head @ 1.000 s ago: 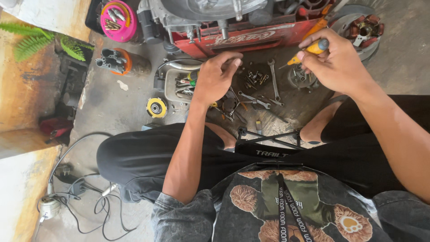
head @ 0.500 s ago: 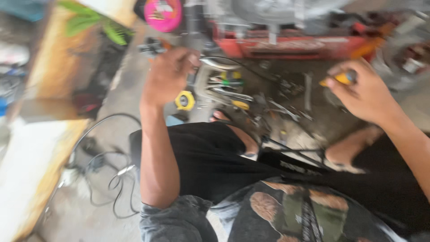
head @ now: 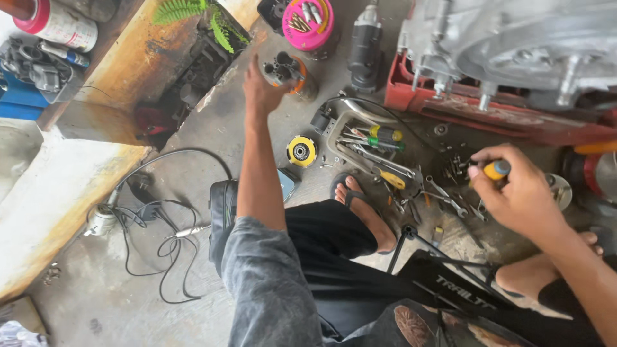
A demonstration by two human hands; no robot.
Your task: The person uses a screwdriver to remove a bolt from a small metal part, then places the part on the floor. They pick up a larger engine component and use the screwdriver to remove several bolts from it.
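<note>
The left hand (head: 262, 90) reaches toward eleven o'clock, fingers loosely spread, touching an orange-banded socket holder (head: 287, 72) on the concrete floor (head: 193, 148). At three o'clock, the right hand (head: 520, 196) grips a yellow-handled screwdriver (head: 496, 169) above scattered wrenches (head: 443, 196)

The screwdriver (head: 496, 169) in the right hand (head: 520, 196) has an orange-yellow handle. The can (head: 287, 72) at the left hand (head: 260, 90) is grey with an orange band. A round tub (head: 309, 24) is bright pink with a yellow rim. The small disc (head: 301, 151) on the floor (head: 193, 128) is yellow and black. The tray (head: 488, 115) under the silver engine (head: 514, 38) is red. The sleeve (head: 270, 289) is mottled grey, the trousers (head: 334, 257) black. The fern (head: 193, 16) is green, and the floor is stained grey.
</note>
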